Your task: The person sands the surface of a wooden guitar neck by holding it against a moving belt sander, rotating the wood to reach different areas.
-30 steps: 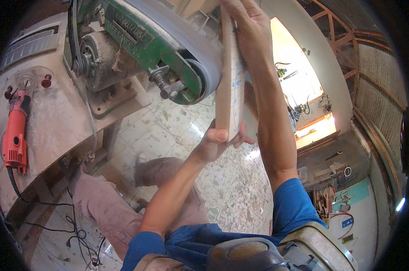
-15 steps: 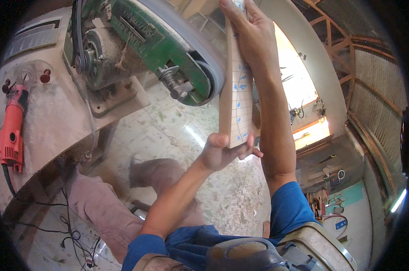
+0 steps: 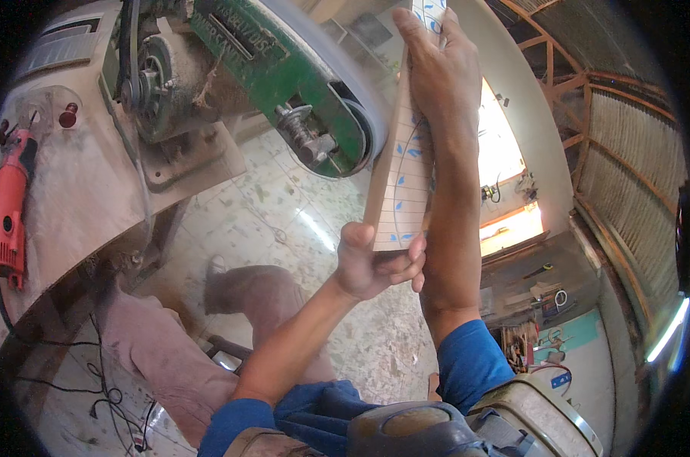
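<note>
A long guitar neck (image 3: 403,199), its pale fretboard marked with fret lines and a blue leaf-and-vine inlay, stands nearly upright in my two hands. My left hand (image 3: 360,266) is closed on its lower end, thumb along one side and fingers curled beneath. Higher up, my right hand (image 3: 448,80) grips it near the top, thumb and fingers on opposite sides. The neck's left side lies against or very close to the rounded end of the sanding belt (image 3: 377,126) on a green belt sander (image 3: 284,84); whether they touch I cannot tell. The belt looks blurred.
A dusty workbench (image 3: 70,183) at left carries a red power tool (image 3: 8,209) and the sander's motor (image 3: 158,84). Black cables (image 3: 108,388) trail over the tiled floor (image 3: 284,198). A bright window (image 3: 501,152) and a cluttered shelf (image 3: 543,297) stand to the right.
The neck has tilted, its lower end shifting left and its upper end right. My left fingers have curled more closely around its lower end. The view has shifted slightly.
</note>
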`<state>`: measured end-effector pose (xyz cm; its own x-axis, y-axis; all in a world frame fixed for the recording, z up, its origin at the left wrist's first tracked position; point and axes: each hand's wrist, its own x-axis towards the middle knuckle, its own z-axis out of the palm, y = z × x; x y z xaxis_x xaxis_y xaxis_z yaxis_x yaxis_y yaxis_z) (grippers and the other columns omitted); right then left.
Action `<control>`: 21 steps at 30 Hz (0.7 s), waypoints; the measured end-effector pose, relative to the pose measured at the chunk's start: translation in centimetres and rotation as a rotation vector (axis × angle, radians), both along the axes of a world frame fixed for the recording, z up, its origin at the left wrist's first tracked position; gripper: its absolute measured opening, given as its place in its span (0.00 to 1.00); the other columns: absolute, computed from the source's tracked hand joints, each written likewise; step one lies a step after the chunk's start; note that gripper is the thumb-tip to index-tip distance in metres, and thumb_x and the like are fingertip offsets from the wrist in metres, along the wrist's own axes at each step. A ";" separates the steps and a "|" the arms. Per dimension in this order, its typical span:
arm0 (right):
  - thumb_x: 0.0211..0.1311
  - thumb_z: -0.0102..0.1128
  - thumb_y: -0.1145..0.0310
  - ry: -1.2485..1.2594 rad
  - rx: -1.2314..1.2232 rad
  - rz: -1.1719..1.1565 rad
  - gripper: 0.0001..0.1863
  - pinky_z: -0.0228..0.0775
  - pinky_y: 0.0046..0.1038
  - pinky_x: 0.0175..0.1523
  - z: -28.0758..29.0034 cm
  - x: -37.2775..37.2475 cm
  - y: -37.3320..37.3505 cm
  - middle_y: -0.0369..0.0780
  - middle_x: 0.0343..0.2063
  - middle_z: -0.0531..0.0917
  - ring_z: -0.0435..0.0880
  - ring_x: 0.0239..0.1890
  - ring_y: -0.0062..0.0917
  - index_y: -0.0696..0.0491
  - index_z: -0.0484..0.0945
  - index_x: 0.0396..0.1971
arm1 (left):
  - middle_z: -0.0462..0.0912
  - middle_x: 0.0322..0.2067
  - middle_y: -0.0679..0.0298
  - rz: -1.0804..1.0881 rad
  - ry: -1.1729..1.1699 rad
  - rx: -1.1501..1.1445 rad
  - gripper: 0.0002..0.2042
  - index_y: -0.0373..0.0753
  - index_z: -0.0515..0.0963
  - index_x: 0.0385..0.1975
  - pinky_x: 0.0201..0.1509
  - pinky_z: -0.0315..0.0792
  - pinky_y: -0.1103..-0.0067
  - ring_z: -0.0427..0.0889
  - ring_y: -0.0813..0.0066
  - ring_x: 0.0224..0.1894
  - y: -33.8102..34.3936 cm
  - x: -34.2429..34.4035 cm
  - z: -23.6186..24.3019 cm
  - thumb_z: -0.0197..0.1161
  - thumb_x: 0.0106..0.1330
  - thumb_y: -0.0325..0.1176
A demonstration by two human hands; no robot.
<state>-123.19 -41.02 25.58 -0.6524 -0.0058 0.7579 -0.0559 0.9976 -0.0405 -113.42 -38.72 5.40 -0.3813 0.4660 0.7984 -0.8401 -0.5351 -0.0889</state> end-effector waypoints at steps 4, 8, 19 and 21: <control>0.67 0.59 0.56 0.028 0.063 -0.077 0.23 0.73 0.45 0.53 -0.1 0.0 -0.1 0.58 0.42 0.84 0.83 0.48 0.54 0.58 0.75 0.53 | 0.59 0.11 0.72 -0.086 -0.019 0.156 0.36 0.29 0.75 0.35 0.30 0.82 0.68 0.68 0.76 0.12 0.5 0.1 -0.2 0.61 0.54 0.67; 0.67 0.59 0.56 0.014 0.049 -0.131 0.24 0.73 0.46 0.52 0.0 0.7 -1.5 0.60 0.41 0.83 0.82 0.48 0.56 0.60 0.75 0.53 | 0.58 0.10 0.71 -0.199 -0.046 0.256 0.38 0.27 0.74 0.37 0.30 0.83 0.65 0.68 0.75 0.11 0.6 0.4 -0.3 0.59 0.57 0.67; 0.69 0.57 0.52 0.129 0.192 -0.117 0.24 0.78 0.43 0.38 -0.4 0.6 0.4 0.56 0.35 0.84 0.85 0.36 0.50 0.60 0.73 0.50 | 0.63 0.14 0.65 -0.362 -0.054 0.324 0.37 0.26 0.72 0.41 0.34 0.84 0.60 0.74 0.68 0.15 0.4 0.1 -0.6 0.56 0.63 0.65; 0.66 0.58 0.48 0.066 0.142 -0.125 0.32 0.78 0.41 0.46 0.3 0.2 2.0 0.54 0.38 0.85 0.86 0.40 0.48 0.62 0.74 0.55 | 0.62 0.13 0.68 -0.290 0.009 0.183 0.37 0.28 0.71 0.40 0.35 0.83 0.64 0.76 0.68 0.16 0.2 -0.5 -1.0 0.59 0.61 0.66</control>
<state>-122.97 -39.00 25.93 -0.6033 -0.0377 0.7966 0.0710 0.9924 0.1008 -113.96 -38.56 4.36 -0.2460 0.4027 0.8817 -0.9563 -0.2492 -0.1530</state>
